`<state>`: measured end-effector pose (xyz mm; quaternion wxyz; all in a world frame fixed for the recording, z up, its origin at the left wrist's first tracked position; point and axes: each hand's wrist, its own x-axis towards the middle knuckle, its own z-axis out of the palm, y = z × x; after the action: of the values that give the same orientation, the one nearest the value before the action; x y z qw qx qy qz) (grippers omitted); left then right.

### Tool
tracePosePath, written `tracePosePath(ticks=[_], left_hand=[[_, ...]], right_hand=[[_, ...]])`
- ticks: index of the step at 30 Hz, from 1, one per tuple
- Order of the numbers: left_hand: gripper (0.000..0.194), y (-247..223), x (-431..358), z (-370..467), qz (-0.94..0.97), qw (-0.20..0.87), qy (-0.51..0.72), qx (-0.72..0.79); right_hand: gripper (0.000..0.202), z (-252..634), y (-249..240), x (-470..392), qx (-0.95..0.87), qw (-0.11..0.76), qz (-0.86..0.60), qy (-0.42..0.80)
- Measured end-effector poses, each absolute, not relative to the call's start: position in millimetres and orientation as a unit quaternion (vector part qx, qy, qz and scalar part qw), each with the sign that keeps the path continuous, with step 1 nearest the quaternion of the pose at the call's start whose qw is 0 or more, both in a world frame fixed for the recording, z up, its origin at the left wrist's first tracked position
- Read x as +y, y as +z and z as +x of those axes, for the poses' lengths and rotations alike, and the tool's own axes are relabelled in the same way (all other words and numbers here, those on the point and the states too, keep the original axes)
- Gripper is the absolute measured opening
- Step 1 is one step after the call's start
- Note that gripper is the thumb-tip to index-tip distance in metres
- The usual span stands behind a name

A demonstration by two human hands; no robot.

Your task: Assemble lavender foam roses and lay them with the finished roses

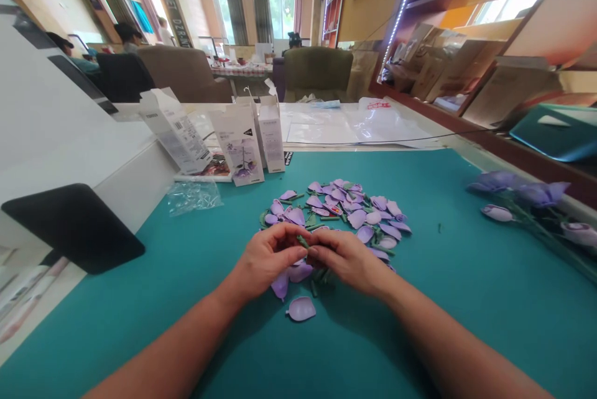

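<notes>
Both hands meet over a heap of purple petal pieces [358, 219] and short green stem pieces. A small green piece [303, 241] is pinched between the fingertips of my left hand [267, 259] and my right hand [347, 257]. The fingers of each hand are closed on it, and its ends are partly hidden by them. Below the hands, one loose pale purple petal [301, 309] lies on the teal mat [196, 324]. Other petals and green pieces show just under my fingers.
Opened white boxes [241, 147] and crumpled clear plastic [193, 196] are at the back left. A black tablet-like panel [74, 225] leans at the left. Purple artificial flowers [543, 194] lie at the right. People sit beyond the armchairs [318, 73].
</notes>
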<state>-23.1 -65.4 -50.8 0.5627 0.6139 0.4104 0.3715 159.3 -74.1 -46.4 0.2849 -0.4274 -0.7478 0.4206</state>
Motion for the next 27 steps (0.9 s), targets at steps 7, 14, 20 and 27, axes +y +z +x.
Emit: tracePosePath(ticks=[7, 14, 20, 27], left_hand=[[0.023, -47, -63, -25, 0.567, 0.548, 0.423, 0.446], [0.03, -50, -57, -27, 0.473, 0.635, 0.431, 0.432], [0.031, -50, -57, -27, 0.486, 0.618, 0.428, 0.445], [0.027, -47, -57, -25, 0.491, 0.616, 0.425, 0.446]], right_hand=[[0.02, 204, -42, -53, -0.759, 0.307, -0.54, 0.192], [0.018, 223, -48, -46, -0.825, 0.13, -0.541, 0.104], [0.013, 212, -55, -48, -0.844, 0.076, -0.524, 0.087], [0.012, 206, -58, -48, -0.849, 0.034, -0.524, 0.059]])
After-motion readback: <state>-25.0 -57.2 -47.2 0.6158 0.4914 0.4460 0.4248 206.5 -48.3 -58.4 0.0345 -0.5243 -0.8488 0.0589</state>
